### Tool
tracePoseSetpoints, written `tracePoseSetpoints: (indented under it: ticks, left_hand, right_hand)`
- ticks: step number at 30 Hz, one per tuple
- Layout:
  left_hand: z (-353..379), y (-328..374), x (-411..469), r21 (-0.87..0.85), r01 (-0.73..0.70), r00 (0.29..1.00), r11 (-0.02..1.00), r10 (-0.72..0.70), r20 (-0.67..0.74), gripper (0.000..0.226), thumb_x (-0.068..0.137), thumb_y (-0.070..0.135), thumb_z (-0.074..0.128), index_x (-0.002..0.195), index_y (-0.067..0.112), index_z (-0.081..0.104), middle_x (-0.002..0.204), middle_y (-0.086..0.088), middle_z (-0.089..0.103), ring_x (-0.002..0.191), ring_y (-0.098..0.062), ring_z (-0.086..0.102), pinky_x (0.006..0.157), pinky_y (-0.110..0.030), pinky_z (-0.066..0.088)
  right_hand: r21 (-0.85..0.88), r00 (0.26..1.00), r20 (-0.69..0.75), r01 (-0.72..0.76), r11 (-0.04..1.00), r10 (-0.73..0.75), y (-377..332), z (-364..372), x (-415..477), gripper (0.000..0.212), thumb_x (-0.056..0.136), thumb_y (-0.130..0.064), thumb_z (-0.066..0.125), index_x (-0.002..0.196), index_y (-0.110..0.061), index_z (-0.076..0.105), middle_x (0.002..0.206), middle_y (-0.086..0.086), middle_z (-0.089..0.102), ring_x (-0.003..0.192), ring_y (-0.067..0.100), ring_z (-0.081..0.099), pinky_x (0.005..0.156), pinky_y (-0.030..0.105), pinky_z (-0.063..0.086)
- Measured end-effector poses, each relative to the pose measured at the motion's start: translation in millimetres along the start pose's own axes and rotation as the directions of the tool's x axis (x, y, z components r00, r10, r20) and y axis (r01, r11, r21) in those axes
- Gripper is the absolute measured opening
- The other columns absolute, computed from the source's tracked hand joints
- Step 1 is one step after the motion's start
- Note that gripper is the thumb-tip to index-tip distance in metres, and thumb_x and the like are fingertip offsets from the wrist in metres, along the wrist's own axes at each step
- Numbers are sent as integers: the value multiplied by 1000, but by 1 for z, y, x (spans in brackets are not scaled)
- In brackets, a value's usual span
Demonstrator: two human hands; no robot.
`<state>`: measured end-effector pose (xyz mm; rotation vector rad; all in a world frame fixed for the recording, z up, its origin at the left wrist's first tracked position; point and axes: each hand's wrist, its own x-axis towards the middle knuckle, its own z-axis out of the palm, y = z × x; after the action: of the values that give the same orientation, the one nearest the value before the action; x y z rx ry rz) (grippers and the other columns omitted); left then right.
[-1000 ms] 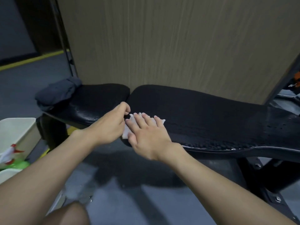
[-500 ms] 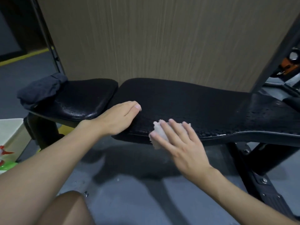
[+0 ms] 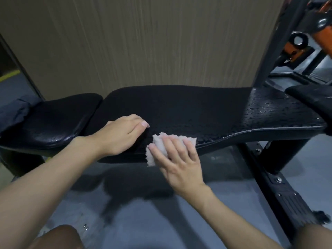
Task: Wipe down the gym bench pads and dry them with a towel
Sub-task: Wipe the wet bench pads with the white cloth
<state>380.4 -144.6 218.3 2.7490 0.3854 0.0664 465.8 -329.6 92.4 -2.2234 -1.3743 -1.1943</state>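
Right hand (image 3: pixel 179 164) slid cloth (image 3: pixel 159 142) rightward along pad (image 3: pixel 179 108); left hand (image 3: pixel 120 135) flat.

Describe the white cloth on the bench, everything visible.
The white cloth is small, pale and soft-looking, with fuzzy, ragged edges, bunched rather than spread out. It lies at the near edge of the long bench pad, with one corner hanging over the pad's front. The right hand presses on it with straight, spread fingers and hides most of it. The left hand rests on the pad beside it, apart.
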Motion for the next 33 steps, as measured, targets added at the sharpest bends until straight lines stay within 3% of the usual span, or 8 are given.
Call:
tracePoseSetpoints:
  ticks: [5, 9, 12, 15, 20, 25, 28, 33]
  left_hand:
    - [10, 24, 18, 186, 22, 993, 982, -44, 113, 44, 97, 61, 25, 139, 57, 35, 156, 15, 27, 146, -19, 20, 107, -63, 27]
    - [14, 31, 26, 244, 27, 991, 969, -58, 122, 46, 96, 61, 30, 142, 60, 28, 158, 9, 24, 147, -21, 17, 107, -62, 28]
    - [17, 38, 36, 255, 23, 991, 967, -57, 124, 45, 98, 56, 30, 142, 62, 24, 159, 8, 21, 148, -22, 15, 109, -62, 26]
    - [21, 53, 49, 223, -30, 990, 974, -2, 142, 44, 100, 49, 33, 142, 61, 26, 161, 10, 17, 150, -20, 12, 113, -61, 23]
    - [42, 96, 82, 210, -181, 973, 961, 144, 182, 44, 100, 52, 29, 143, 61, 24, 162, 13, 15, 151, -21, 8, 114, -61, 19]
    - [63, 160, 138, 147, -335, 930, 931, 302, 209, 41, 101, 51, 29, 141, 59, 30, 160, 14, 19, 151, -18, 8, 113, -64, 16]
    - [66, 188, 165, 141, -348, 908, 927, 295, 298, 43, 100, 53, 32, 142, 60, 28, 161, 16, 13, 151, -18, 2, 110, -71, 13]
    - [55, 208, 191, 163, -282, 852, 945, 169, 496, 60, 94, 56, 49, 142, 65, 15, 163, 15, -5, 151, -23, -11, 106, -76, 16]
  right_hand:
    - [50, 967, -18, -253, 966, 254, 74, -6, -27, 44, 101, -37, 34, 141, -25, 46, 143, 15, 52, 135, 36, 42, 118, 50, 19]
    - [221, 861, -19, -492, 842, 509, 60, -14, -13, 48, 97, -28, 32, 135, -10, 55, 142, 17, 51, 137, 40, 40, 117, 60, 15]
    - [246, 889, 2, -445, 861, 458, 40, -14, -6, 50, 100, -32, 28, 133, -11, 60, 142, 16, 53, 135, 38, 43, 116, 60, 20]
    - [199, 934, 24, -354, 914, 357, 75, -14, -22, 48, 103, -37, 25, 137, -19, 54, 143, 14, 52, 135, 36, 44, 117, 54, 22]
    - [-6, 808, 51, -587, 809, 587, 178, -22, -50, 52, 105, -36, 20, 142, -13, 48, 146, 16, 46, 140, 38, 35, 117, 58, 18]
    - [9, 796, 85, -603, 798, 600, 164, -22, -40, 53, 104, -34, 18, 143, -12, 48, 151, 13, 40, 145, 36, 28, 118, 60, 14]
    - [13, 797, 113, -598, 801, 593, 173, -24, -41, 53, 105, -37, 18, 142, -17, 50, 151, 12, 42, 144, 34, 31, 120, 55, 14]
    - [-17, 691, 158, -712, 702, 705, 190, -35, -37, 49, 104, -35, 20, 144, -20, 44, 153, 10, 39, 146, 31, 28, 122, 50, 8]
